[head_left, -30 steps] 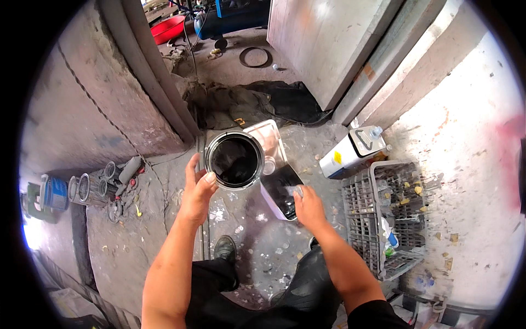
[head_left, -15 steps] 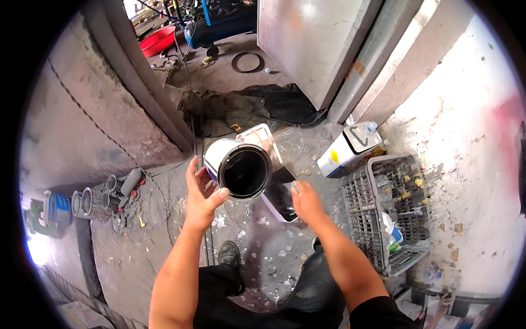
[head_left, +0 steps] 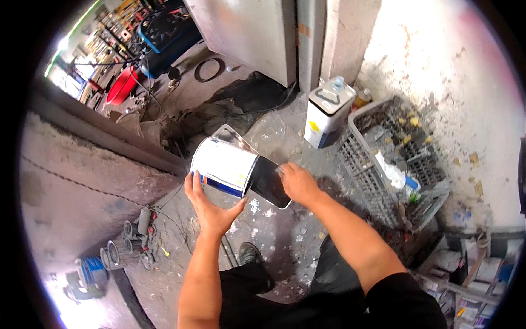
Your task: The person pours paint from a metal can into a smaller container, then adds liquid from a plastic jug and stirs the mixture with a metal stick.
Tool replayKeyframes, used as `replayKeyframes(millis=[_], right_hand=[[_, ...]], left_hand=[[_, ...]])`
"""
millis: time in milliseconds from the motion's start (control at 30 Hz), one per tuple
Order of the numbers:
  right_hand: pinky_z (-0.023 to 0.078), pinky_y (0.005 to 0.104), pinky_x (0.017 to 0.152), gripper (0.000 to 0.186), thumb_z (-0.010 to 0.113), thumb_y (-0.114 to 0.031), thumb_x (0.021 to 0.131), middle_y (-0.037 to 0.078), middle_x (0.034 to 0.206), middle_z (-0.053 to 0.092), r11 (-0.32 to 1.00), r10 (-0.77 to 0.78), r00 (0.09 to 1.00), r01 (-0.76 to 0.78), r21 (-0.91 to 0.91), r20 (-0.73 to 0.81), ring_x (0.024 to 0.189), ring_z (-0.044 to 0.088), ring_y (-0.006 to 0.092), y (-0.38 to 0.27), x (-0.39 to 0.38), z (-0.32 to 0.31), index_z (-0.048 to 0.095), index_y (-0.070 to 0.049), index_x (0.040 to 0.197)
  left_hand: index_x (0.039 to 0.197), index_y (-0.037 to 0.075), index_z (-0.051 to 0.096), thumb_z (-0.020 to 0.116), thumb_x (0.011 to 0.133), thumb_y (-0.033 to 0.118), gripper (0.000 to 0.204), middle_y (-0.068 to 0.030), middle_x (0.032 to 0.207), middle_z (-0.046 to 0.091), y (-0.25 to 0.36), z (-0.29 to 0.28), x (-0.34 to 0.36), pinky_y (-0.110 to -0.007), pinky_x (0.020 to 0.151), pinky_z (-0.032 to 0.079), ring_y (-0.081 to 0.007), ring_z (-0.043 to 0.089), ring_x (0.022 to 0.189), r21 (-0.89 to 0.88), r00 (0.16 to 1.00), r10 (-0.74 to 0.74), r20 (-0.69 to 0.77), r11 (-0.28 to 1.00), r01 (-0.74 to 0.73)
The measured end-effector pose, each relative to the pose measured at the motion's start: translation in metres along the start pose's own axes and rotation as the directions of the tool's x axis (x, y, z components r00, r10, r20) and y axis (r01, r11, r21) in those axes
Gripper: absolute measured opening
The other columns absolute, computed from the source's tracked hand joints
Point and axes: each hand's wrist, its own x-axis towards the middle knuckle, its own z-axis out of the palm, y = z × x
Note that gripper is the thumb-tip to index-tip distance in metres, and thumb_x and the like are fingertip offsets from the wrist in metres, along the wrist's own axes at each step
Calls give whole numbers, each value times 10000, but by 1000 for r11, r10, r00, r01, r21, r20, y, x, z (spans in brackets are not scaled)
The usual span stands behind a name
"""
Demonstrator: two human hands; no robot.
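Observation:
In my left hand point(head_left: 213, 211) is a white and blue paint can point(head_left: 222, 164), tipped onto its side with its mouth to the right. The thumb presses near the rim, and the fingers curve along the lower side. Under the mouth lies a rectangular tray point(head_left: 284, 206), dark inside at its near right end; the can hides its middle, and a pale far end point(head_left: 227, 133) shows behind it. My right hand point(head_left: 300, 185) is closed at the tray's right edge, round a small greyish piece I cannot make out. The can's inside is turned out of sight.
A white rectangular tin point(head_left: 327, 112) stands beyond my right hand, beside a grey plastic crate point(head_left: 350, 118) with scraps. Dark cloth point(head_left: 241, 104) lies across the doorway. Several spray-gun-like cups point(head_left: 131, 236) and a blue-labelled tub point(head_left: 93, 271) sit at left.
The paint can has tipped from showing its dark open mouth to lying sideways over the tray. My left hand turned with it; my right hand stays at the tray's edge. The view has rotated.

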Motion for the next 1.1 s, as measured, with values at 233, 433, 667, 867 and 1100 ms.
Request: replayKeyframes(millis=[233,433,667,867,1100], right_hand=[[517,492,674,165,537,-132,896,200,886,598,996,47,998,-49,79,34,754,629,404,-13,-21,-5,588,3,978],[520,485,735,172,550,-96,852,203,898,608,996,70,996,-73,53,54,804,637,404,0,2,-10,590,15,977],[524,471,760,203,509,-119,868,205,920,615,990,31,987,-51,128,155,851,644,389,-10,-11,-4,589,10,1003],[522,468,788,208,522,-85,855,212,985,611,994,44,987,-59,91,156,917,637,386,1,1,-15,578,11,1031],[514,477,803,221,498,-142,905,211,998,629,963,174,964,-209,169,201,892,644,397,-2,-11,7,583,24,1022]], left_hand=[[1470,121,180,931,490,198,1237,-243,1456,187,8,5,-6,-504,1065,352,-422,278,1340,102,983,178,55,978,-183],[1472,103,187,936,493,163,1234,-255,1468,142,13,8,-6,-501,1041,395,-434,254,1344,119,953,296,60,946,-301],[1478,88,185,940,508,211,1235,-281,1461,157,9,2,-11,-555,1068,308,-454,226,1350,118,927,375,20,920,-375],[1479,87,177,944,501,228,1251,-267,1467,155,4,-2,-11,-568,1069,299,-448,213,1360,132,925,380,-8,917,-376],[1480,117,175,948,517,213,1239,-278,1458,143,18,-5,-2,-507,977,436,-440,271,1326,177,896,444,-16,883,-434]])
